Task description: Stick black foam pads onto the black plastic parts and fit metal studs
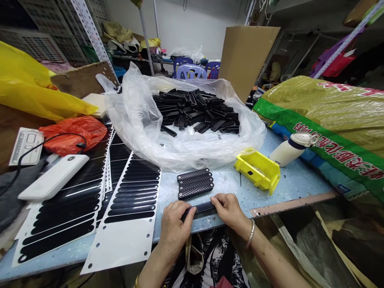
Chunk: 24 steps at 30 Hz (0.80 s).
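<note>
Both my hands grip one black strip-shaped piece (204, 209) near the table's front edge. My left hand (177, 222) is closed on its left end, the thumb lying along the top. At the right end, my right hand (229, 210) pinches it between thumb and fingers. Just beyond the strip lie several black textured pieces (195, 184) side by side, with small round spots at their ends. To the left, a white sheet (120, 244) carries rows of black rounded strips (132, 192).
A clear plastic bag (138, 148) heaped with black pieces (192, 110) stands behind. To the right are a yellow bin (255, 172) holding small parts, a white bottle (289, 150) and a large green-and-gold sack (330, 120). A white power bank-like block (55, 178) rests on sheets at left.
</note>
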Each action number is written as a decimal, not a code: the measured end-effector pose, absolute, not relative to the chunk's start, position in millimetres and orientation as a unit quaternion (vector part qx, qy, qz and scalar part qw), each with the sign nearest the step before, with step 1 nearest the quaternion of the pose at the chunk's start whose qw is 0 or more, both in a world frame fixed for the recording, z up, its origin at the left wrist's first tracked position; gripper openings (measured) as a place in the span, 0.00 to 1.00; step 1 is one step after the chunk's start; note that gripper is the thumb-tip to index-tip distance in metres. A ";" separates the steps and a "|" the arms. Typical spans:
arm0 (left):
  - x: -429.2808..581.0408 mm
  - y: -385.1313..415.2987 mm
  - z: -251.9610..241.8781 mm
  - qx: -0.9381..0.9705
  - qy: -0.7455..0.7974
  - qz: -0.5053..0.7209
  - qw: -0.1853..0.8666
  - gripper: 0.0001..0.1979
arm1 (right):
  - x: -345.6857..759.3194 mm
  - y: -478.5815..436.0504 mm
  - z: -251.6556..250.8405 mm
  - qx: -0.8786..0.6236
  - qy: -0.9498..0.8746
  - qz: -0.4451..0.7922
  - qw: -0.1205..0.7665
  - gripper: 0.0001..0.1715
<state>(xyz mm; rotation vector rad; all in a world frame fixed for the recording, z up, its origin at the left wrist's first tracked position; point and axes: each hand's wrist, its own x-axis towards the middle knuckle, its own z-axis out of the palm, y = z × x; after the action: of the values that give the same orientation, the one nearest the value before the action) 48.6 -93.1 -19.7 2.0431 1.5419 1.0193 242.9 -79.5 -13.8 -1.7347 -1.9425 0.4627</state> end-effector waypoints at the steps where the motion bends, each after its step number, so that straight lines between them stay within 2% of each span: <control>1: 50.0 -93.0 -18.6 0.731 0.551 0.359 0.184 0.09 | 243.5 -80.3 -15.5 -0.638 -0.711 0.160 0.250 0.26; 4: 58.8 -91.4 -13.4 0.742 0.572 0.325 0.130 0.11 | 243.2 -84.0 -19.1 -0.634 -0.717 0.126 0.261 0.26; 8: 71.3 -89.2 -8.3 0.754 0.597 0.266 0.070 0.18 | 242.7 -88.3 -20.7 -0.612 -0.727 0.120 0.285 0.27; 12: 65.5 -93.2 -11.1 0.743 0.584 0.304 0.120 0.09 | 243.0 -90.2 -23.9 -0.608 -0.732 0.098 0.293 0.32; 16: 31.6 -106.3 -12.8 0.719 0.575 0.369 0.129 0.11 | 242.3 -93.0 -24.9 -0.614 -0.725 0.097 0.295 0.35; 18: 1.8 -116.7 -9.3 0.705 0.583 0.393 0.095 0.13 | 244.8 -94.5 -21.7 -0.611 -0.717 0.145 0.304 0.35; 21: -54.0 -134.5 -1.0 0.670 0.619 0.410 0.017 0.10 | 254.8 -95.9 -11.5 -0.605 -0.683 0.236 0.333 0.32; 24: -103.0 -146.3 2.8 0.570 0.738 0.354 -0.070 0.09 | 263.2 -99.3 3.7 -0.607 -0.664 0.224 0.374 0.28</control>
<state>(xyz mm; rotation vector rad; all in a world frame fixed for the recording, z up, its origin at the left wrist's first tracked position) -103.0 -146.3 2.8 1.8746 2.4282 1.1654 263.2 -99.3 3.7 -1.5546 -1.7008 0.5745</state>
